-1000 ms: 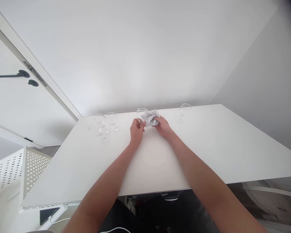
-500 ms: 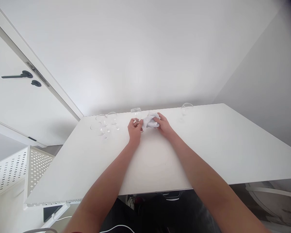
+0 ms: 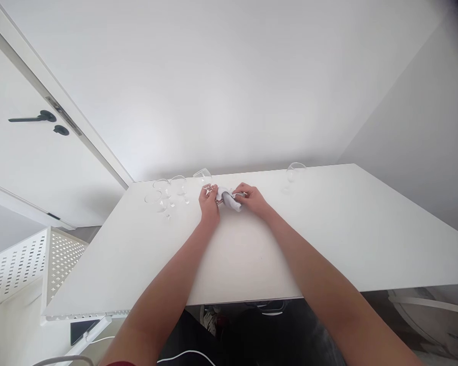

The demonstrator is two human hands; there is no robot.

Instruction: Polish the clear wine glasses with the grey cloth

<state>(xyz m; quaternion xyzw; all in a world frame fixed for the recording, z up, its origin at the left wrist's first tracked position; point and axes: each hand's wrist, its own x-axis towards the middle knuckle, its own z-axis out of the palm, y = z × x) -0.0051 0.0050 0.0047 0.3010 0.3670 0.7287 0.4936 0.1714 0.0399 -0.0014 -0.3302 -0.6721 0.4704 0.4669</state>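
Note:
My left hand is closed around a clear wine glass, which leans with its bowl to the upper left; its stem is mostly hidden by my fingers. A light grey cloth is bunched at the lower end of the glass, between my two hands. My right hand pinches the cloth from the right side. The glass's foot seems covered by the cloth.
Several clear stemmed glasses stand to the left on the white table. Another glass stands by the back edge on the right. A wall rises behind; a door with a black handle is at far left.
The glass has tilted from nearly upright to leaning left. The cloth has turned and shifted slightly left and down, and my right hand has moved a little down with it.

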